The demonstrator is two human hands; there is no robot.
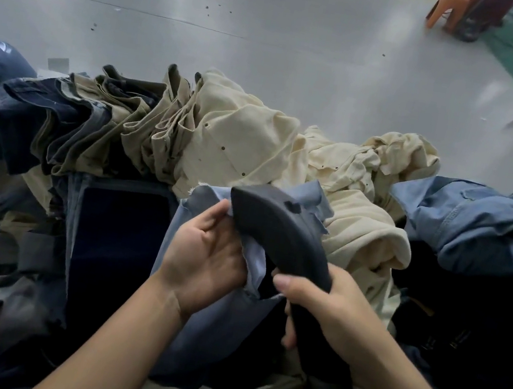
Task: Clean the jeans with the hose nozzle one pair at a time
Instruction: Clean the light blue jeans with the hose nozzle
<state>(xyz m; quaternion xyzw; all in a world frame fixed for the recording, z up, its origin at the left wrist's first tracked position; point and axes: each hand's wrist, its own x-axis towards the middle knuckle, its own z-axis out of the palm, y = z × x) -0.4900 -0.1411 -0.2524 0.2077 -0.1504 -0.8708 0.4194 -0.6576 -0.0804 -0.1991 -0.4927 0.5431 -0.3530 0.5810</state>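
Here the right hand [327, 309] grips the hose nozzle [279, 229], its fingers wrapped round the handle, while the left hand [207, 254] pinches the light-blue jeans [218, 324] against its head; cleaning looks underway, and next calls for feeding fresh fabric across

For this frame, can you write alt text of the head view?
A person's right hand grips a dark hose nozzle against light blue jeans that the left hand holds. Piles of cream, khaki and blue garments lie around, with grey floor beyond.
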